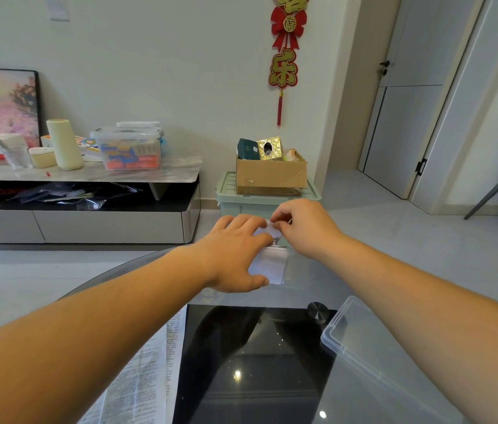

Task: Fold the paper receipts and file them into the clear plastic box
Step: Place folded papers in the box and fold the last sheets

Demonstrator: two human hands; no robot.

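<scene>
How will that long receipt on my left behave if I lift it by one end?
Probably floppy: the receipt looks like thin printed paper lying flat, so it should droop. It is likely very light, and it may slide on the glossy table if pushed.

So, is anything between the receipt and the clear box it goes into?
Nothing visible. The right hand pinches the receipt just above the clear box, which the left hand holds; the lid lies aside.

Bright, soft daylight; wide-angle edge warping
</scene>
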